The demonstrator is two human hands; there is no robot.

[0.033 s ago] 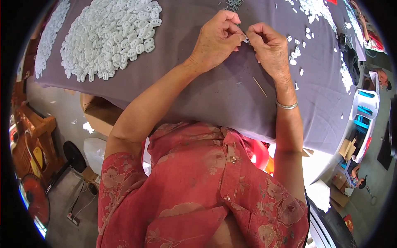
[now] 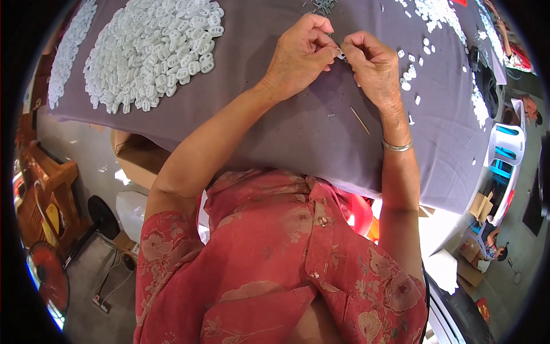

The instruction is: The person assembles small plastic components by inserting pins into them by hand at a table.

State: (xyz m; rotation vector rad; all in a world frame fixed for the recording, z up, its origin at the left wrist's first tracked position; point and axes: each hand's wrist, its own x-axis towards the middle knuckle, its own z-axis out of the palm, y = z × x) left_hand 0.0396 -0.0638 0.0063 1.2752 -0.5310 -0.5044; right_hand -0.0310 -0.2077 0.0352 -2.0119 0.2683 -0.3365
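Observation:
My left hand and my right hand meet over a table covered in grey-purple cloth. Together their fingertips pinch one small white plastic piece. A big heap of white oval plastic pieces lies to the left of my hands. Loose white pieces are scattered to the right of my right hand. A thin wooden stick lies on the cloth below my right hand. At the top edge is a small pile of dark metal pins. A silver bracelet circles my right wrist.
A second strip of white pieces runs along the table's far left. Below the table edge sit a cardboard box, wooden furniture and a floor fan. A white plastic chair stands at the right.

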